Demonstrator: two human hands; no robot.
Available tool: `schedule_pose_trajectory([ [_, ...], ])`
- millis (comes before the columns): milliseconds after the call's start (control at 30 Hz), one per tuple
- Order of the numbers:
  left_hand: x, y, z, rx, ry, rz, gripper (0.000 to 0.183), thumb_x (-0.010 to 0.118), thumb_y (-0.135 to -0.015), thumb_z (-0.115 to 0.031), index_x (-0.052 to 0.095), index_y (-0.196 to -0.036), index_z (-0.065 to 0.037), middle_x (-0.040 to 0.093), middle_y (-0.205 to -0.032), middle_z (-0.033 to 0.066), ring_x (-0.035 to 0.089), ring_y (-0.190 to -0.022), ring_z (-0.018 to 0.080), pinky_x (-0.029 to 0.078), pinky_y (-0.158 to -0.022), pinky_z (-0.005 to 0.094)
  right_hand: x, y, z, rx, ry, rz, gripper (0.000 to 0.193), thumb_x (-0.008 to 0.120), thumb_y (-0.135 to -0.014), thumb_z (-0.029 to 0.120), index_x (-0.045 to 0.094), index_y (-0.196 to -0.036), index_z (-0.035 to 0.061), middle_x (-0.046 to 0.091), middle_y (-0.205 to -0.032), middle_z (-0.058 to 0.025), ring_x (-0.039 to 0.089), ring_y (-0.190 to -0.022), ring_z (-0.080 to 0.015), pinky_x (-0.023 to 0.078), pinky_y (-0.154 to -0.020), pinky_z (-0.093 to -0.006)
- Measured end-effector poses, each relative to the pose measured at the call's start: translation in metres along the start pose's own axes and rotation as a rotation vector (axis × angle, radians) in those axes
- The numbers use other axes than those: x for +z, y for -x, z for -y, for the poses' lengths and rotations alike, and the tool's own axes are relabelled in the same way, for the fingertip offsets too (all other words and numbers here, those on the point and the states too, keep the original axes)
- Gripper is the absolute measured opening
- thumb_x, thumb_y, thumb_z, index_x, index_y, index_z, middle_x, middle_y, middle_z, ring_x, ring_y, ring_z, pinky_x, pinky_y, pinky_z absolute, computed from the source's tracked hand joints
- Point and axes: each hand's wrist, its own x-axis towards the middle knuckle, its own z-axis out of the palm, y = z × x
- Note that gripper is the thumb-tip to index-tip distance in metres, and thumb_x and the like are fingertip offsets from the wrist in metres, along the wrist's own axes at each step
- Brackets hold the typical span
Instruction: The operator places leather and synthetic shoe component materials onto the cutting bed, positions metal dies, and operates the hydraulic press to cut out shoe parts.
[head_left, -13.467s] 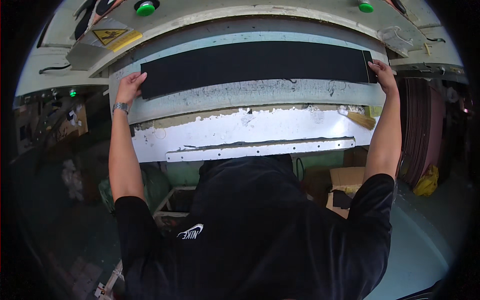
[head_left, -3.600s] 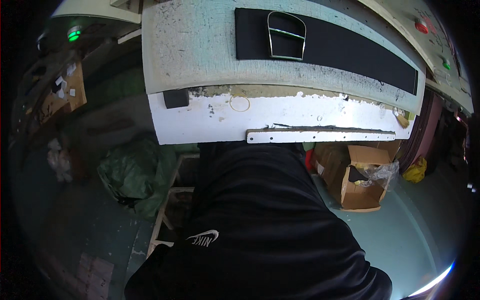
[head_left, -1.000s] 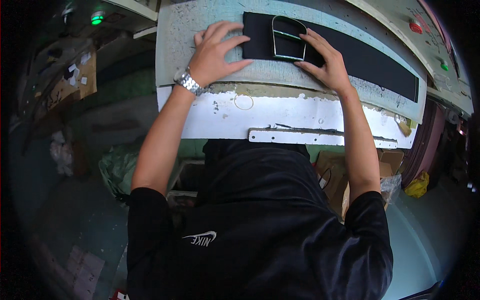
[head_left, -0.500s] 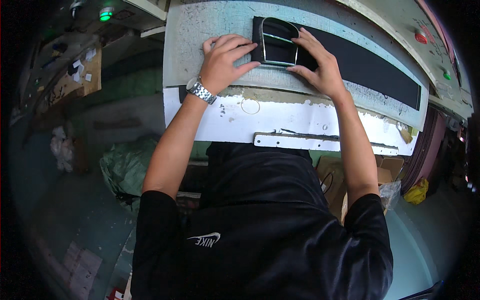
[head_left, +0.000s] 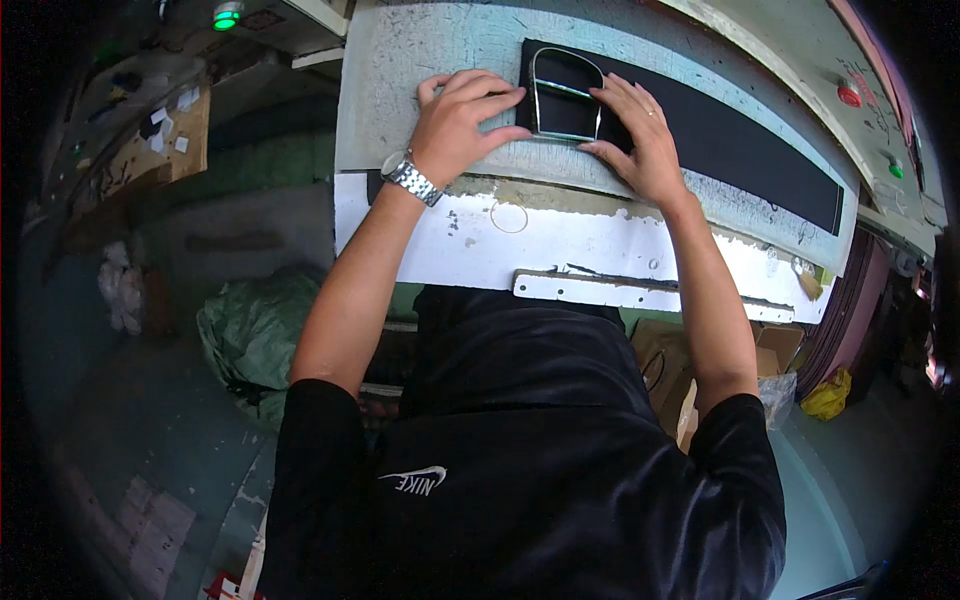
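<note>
An arch-shaped metal cutting die [head_left: 567, 135], with a bar across its middle, stands on a long black strip of sheet material [head_left: 720, 147] near the strip's left end. My left hand [head_left: 462, 118] has its fingers stretched and spread; the index and thumb tips touch the left end of the strip, beside the die. At the die's right side is my right hand [head_left: 640, 140], its fingertips on the side wall and its thumb at the lower right corner. Under the strip lies a pale, scratched cutting board [head_left: 420, 50].
A white ledge [head_left: 450, 255] runs along the board's near edge, with a tan rubber band [head_left: 509, 217] and a white metal strip with holes [head_left: 600, 290] on it. A brush [head_left: 808, 280] rests at its right end. Lit buttons, red [head_left: 849, 95] and green [head_left: 227, 15], sit on the surrounding frame.
The whole view has shifted slightly, putting the board a little lower and to the right. Both hands stay around the die, with only a small change in the right fingers.
</note>
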Motion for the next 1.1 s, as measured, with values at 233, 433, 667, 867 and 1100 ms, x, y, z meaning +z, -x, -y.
schedule_pose_trajectory([
  [233,0.001,0.000,0.002,-0.002,0.015,-0.003,0.045,0.080,-0.075,-0.039,0.075,-0.113,-0.015,0.068,-0.118,0.0001,0.056,-0.120,0.0161,0.028,-0.103,0.0412,0.000,-0.002,0.002,0.013,0.034,0.034,0.066,0.078,-0.079,0.034,0.054,-0.138,0.0169,0.052,-0.144,-0.0097,0.042,-0.139,-0.0283,0.027,-0.119,-0.0482],
  [433,0.001,-0.003,0.000,-0.054,0.024,0.001,0.064,0.080,-0.075,-0.043,0.063,-0.132,-0.017,0.067,-0.118,0.0010,0.054,-0.121,0.0177,0.027,-0.102,0.0419,0.001,-0.001,-0.001,0.010,0.031,0.040,0.065,0.077,-0.080,0.034,0.054,-0.139,0.0166,0.053,-0.144,-0.0105,0.042,-0.139,-0.0287,0.026,-0.119,-0.0482],
  [667,-0.007,-0.012,0.001,-0.056,-0.038,0.180,0.078,0.078,-0.076,-0.047,0.052,-0.144,-0.020,0.061,-0.118,-0.0009,0.050,-0.121,0.0179,0.025,-0.101,0.0411,0.001,0.001,-0.004,-0.005,0.015,0.038,0.065,0.077,-0.081,0.033,0.054,-0.139,0.0169,0.053,-0.143,-0.0109,0.042,-0.139,-0.0289,0.026,-0.119,-0.0478],
  [867,-0.009,-0.013,0.002,-0.038,-0.028,0.207,0.076,0.080,-0.074,-0.048,0.057,-0.140,-0.017,0.059,-0.120,-0.0007,0.049,-0.122,0.0174,0.025,-0.101,0.0400,0.000,0.003,-0.004,0.007,0.047,0.066,0.064,0.076,-0.083,0.033,0.053,-0.140,0.0175,0.051,-0.145,-0.0101,0.040,-0.141,-0.0278,0.026,-0.120,-0.0466],
  [1100,-0.004,-0.014,0.016,0.051,-0.052,0.164,0.076,0.080,-0.072,-0.052,0.058,-0.138,-0.020,0.060,-0.119,-0.0037,0.049,-0.119,0.0163,0.025,-0.098,0.0397,0.004,0.002,-0.012,-0.029,0.035,0.040,0.067,0.076,-0.084,0.033,0.049,-0.144,0.0220,0.049,-0.148,-0.0080,0.037,-0.143,-0.0260,0.025,-0.121,-0.0457],
])
